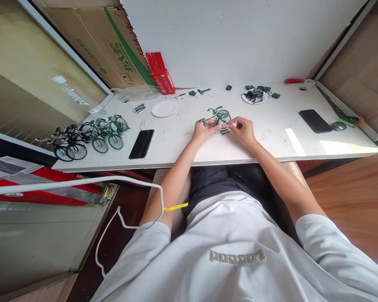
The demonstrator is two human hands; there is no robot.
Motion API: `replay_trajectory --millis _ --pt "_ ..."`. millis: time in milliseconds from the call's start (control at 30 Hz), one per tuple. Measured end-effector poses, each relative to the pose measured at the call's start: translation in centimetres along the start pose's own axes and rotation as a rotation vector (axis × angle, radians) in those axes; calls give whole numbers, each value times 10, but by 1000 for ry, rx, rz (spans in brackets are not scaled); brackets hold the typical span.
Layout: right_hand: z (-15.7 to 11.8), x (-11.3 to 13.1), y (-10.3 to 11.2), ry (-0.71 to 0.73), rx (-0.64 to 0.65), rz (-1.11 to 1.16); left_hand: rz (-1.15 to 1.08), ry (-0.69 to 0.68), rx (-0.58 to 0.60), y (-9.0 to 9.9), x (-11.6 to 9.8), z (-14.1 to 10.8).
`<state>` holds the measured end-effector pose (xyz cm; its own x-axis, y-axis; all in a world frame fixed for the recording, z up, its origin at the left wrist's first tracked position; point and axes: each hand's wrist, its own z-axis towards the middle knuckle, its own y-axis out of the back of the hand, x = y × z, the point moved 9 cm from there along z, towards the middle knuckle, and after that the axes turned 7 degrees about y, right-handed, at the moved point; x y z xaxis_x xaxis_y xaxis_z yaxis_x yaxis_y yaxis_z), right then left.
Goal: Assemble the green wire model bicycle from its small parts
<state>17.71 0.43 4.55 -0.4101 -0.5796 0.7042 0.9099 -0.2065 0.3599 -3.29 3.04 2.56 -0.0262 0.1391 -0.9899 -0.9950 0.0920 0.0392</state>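
Between my two hands is a green model bicycle (214, 115), tilted, with one spoked wheel showing toward the right. My left hand (204, 130) grips its frame from the left and below, fingers closed. From the right, my right hand (242, 130) pinches at the lower edge of the wheel; whether a small part is between those fingertips I cannot make out. Just below the fingertips a small dark green part (224, 131) lies on the white table (182, 142).
Several assembled model bicycles (91, 136) stand at the left. Phones lie at left (141, 144) and right (315, 121). Behind are an empty white plate (164, 108), a plate of black parts (254, 96), a red box (160, 73) and a red-handled tool (293, 80). A white cable (113, 178) hangs near my left arm.
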Motion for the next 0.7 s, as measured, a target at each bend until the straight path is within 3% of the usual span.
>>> replay_trajectory --millis 533,700 --pt "-2 7 -3 110 36 -65 42 -64 19 -2 -3 0" --pt "-3 15 -5 168 38 -69 11 -28 37 -5 -6 -3"
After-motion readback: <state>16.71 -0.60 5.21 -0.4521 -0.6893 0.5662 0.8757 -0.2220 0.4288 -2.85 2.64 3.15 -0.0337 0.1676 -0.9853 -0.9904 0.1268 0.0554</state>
